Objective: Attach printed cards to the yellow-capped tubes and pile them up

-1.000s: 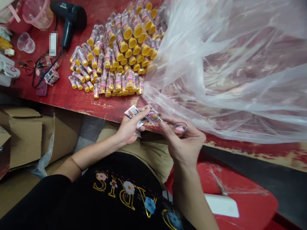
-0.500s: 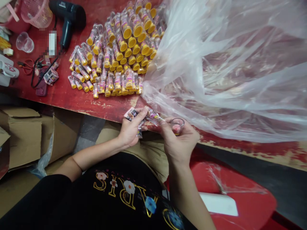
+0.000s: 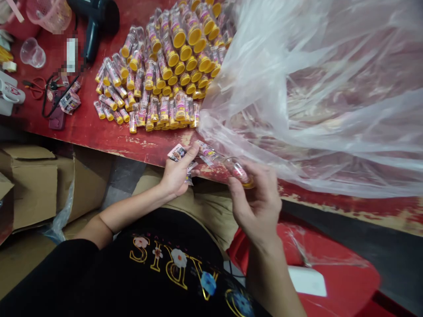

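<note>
My left hand is closed on several printed clear plastic sleeves, pinched under the thumb. One printed sleeve sticks out from its fingertips towards the right. In my right hand is a clear plastic tube with pink contents and a yellow cap, gripped near the cap end. The tube's clear end points at the sleeve and lies close against its end; whether it is inside I cannot tell. Both hands are over the table's front edge.
Behind the hands is a heap of yellow-capped tubes on the red table. A large clear plastic bag covers the right. A heat gun, pliers and pink basket lie left. Cardboard boxes stand below.
My right hand has moved right and slightly down, and the tube in it has swung round into line with the sleeve. My left hand keeps its hold, shifted slightly left.
</note>
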A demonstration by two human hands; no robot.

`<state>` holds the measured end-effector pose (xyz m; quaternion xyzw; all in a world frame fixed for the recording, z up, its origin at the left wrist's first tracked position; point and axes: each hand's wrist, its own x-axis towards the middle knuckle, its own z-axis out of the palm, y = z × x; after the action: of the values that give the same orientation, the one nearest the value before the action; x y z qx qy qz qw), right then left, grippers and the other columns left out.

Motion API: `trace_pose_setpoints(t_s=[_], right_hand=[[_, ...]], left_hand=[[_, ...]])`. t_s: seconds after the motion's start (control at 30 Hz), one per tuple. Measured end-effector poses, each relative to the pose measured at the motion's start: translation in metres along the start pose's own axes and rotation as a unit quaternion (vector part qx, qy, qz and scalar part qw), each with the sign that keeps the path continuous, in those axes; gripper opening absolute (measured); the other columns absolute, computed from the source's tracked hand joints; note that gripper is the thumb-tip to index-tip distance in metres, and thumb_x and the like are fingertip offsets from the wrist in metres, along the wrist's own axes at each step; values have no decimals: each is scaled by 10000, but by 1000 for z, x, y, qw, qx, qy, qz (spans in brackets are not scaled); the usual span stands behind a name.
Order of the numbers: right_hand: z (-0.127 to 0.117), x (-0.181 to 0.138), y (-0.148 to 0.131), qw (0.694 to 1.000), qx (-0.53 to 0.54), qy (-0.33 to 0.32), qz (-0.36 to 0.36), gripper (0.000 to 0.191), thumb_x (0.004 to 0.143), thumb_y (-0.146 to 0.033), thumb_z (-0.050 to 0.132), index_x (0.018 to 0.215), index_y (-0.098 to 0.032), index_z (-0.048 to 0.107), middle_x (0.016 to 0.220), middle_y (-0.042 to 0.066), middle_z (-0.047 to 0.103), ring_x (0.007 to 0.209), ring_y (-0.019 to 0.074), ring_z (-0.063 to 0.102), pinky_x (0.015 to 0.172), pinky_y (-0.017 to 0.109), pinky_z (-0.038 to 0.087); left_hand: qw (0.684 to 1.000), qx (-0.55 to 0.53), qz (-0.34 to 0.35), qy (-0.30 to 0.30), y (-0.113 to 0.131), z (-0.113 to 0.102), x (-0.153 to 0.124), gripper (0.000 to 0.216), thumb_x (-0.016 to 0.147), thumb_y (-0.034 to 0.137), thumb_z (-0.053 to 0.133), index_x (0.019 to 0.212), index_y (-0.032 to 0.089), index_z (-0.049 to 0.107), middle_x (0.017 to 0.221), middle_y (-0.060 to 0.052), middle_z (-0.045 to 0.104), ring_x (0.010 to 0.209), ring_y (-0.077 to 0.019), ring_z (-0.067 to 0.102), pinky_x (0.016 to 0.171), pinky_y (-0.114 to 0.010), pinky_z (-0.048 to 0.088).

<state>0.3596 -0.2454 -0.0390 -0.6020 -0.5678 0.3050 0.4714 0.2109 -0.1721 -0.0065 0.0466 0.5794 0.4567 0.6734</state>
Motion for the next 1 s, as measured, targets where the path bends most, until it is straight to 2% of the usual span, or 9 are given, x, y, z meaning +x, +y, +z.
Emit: trace_pose_setpoints(t_s=[0.07, 0.27, 0.37, 0.47, 0.53, 0.67, 0.8, 0.9, 1.0], right_hand=[[-5, -1, 1, 998, -36, -4, -56, 384, 967, -275, 681, 1350, -251, 660, 1195, 112, 701, 1106, 251, 677, 989, 457, 574], [-6, 0, -5, 985, -93, 63, -130, 426, 871, -175, 801, 1278, -278, 728, 1065, 80, 750, 924, 232, 719, 833, 396, 609], [-4, -3, -11, 988, -67, 80, -118, 478, 925, -196, 742, 1388, -307, 697, 1169, 93, 737, 1022, 238, 724, 905, 415, 621], [-3, -7, -13, 997, 12, -5, -76, 534, 1012, -213, 592, 1533, -328, 575, 1337, 117, 674, 1187, 259, 693, 994, 465, 615], [-1, -8, -12, 997, 46, -15, -60, 563, 1011, -205, 591, 1550, -363, 549, 1317, 103, 667, 1157, 244, 696, 958, 445, 631], [7, -2, -15, 995, 50, 51, -72, 517, 965, -168, 671, 1433, -389, 665, 1115, 59, 696, 960, 194, 706, 819, 370, 632], [16, 7, -25, 985, 36, 132, -103, 449, 908, -118, 744, 1285, -360, 769, 955, 30, 715, 840, 163, 690, 733, 318, 591], [22, 11, -29, 984, 26, 146, -98, 401, 882, -120, 778, 1216, -341, 802, 893, 16, 712, 782, 149, 674, 673, 291, 560], [27, 14, -30, 986, 19, 141, -89, 357, 885, -154, 785, 1202, -318, 807, 903, 21, 720, 790, 155, 685, 690, 304, 577]], left_hand=[[1000, 3, -5, -11, 2, 0, 1, 280, 806, 290, 886, 879, 142, 660, 732, 42, 641, 555, -46, 542, 463, -153, 380], [997, 38, 9, -70, 0, -2, -3, 354, 745, 337, 926, 888, 145, 665, 789, 34, 661, 616, -59, 577, 484, -160, 443], [991, 50, 27, -121, -3, -3, -7, 516, 612, 415, 995, 888, 142, 655, 801, 25, 664, 665, -83, 624, 465, -162, 439], [986, 60, 43, -149, -2, -5, -9, 648, 531, 475, 1018, 961, 146, 663, 814, 40, 662, 561, -48, 566, 418, -168, 396], [981, 71, 51, -171, 1, -6, -10, 699, 538, 475, 1018, 1059, 161, 675, 831, 51, 661, 520, -31, 533, 395, -168, 360], [963, 118, 44, -240, 7, -11, -13, 828, 575, 418, 1016, 1291, 205, 658, 835, 54, 658, 528, -39, 531, 400, -171, 361], [952, 132, 69, -269, 10, -17, -16, 835, 640, 395, 990, 1385, 249, 641, 843, 57, 636, 524, -31, 484, 410, -171, 380], [950, 132, 83, -271, 11, -21, -16, 855, 646, 391, 990, 1413, 280, 629, 856, 56, 624, 522, -29, 465, 416, -170, 394], [952, 132, 87, -262, 13, -25, -12, 864, 640, 407, 993, 1415, 288, 628, 857, 48, 623, 523, -31, 462, 415, -169, 389]])
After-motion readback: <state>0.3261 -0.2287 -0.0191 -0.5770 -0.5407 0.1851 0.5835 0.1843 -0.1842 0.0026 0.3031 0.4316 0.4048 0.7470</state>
